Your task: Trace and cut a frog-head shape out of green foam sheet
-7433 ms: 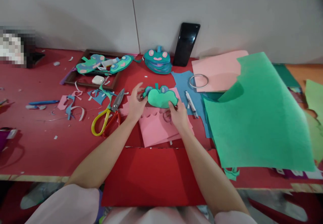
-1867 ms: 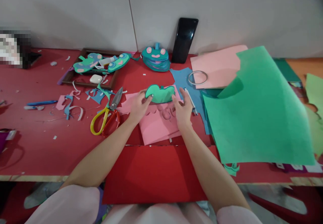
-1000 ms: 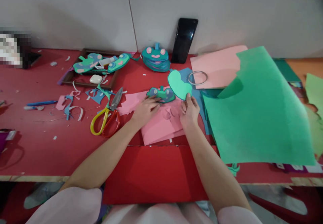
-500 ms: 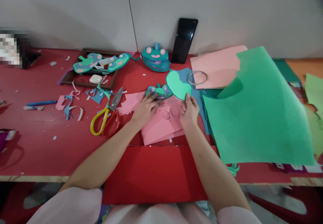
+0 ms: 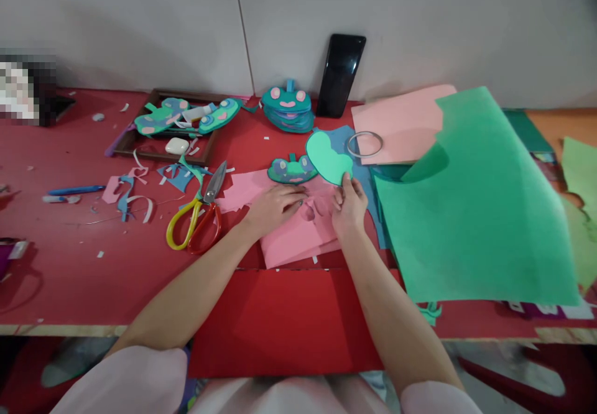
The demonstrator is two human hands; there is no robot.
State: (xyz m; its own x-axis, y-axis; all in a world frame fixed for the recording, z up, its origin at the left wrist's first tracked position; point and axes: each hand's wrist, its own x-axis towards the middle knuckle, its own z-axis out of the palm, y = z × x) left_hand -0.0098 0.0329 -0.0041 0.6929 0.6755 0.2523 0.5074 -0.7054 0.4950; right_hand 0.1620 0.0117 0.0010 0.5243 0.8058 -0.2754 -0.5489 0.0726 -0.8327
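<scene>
My right hand (image 5: pixel 349 206) pinches the lower tip of a bright green, bean-shaped felt piece (image 5: pixel 328 156) with a darker edge. With fingers stretched out, my left hand (image 5: pixel 275 210) rests over a pink felt sheet (image 5: pixel 301 240), its fingertips beside small round pink cutouts (image 5: pixel 308 211). A green felt frog face (image 5: pixel 293 170) with round eyes and a top loop lies just beyond my left hand. Left of that hand are scissors (image 5: pixel 205 212) with one yellow and one red handle, blades slightly parted.
A large green felt sheet (image 5: pixel 480 234) covers the right side, beside a pale pink sheet (image 5: pixel 401 122) and a metal ring (image 5: pixel 365 144). A phone (image 5: pixel 341 75) leans on the wall. Further left stand stacked frog pieces (image 5: pixel 288 108), a wooden tray (image 5: pixel 163 150) and scattered scraps (image 5: pixel 125 196).
My left hand has drawn back off the frog face and shifted right and down toward the small pink cutouts. My right hand still holds the green felt piece, barely moved.
</scene>
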